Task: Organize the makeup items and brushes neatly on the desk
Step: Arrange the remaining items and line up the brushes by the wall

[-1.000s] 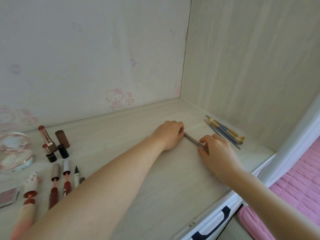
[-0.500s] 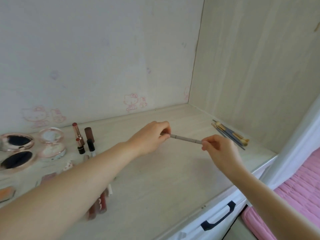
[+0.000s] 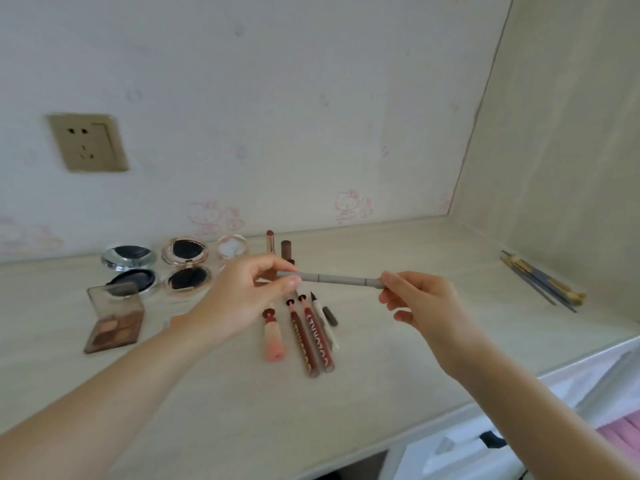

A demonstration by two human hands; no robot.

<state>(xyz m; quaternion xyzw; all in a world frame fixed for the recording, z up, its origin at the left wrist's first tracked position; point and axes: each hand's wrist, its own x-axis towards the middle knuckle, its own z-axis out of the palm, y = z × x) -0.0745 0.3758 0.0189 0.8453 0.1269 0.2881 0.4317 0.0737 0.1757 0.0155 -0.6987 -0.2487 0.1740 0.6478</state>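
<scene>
Two round compacts (image 3: pixel 156 268) and a square palette (image 3: pixel 114 318) are seen lying at the left of the pale woodgrain desk (image 3: pixel 433 334). A slim grey pencil (image 3: pixel 337 279) is held level above glossy tubes (image 3: pixel 306 337), pinched at its ends by left hand (image 3: pixel 242 299) and right hand (image 3: pixel 420 308). Thin brushes (image 3: pixel 543 284) are laid far right.

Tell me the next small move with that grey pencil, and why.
Probably lower the grey pencil, pinched at its ends by the left hand and right hand, onto the desk beside the row of slim tubes, parallel to them; it hangs just above that row.
</scene>
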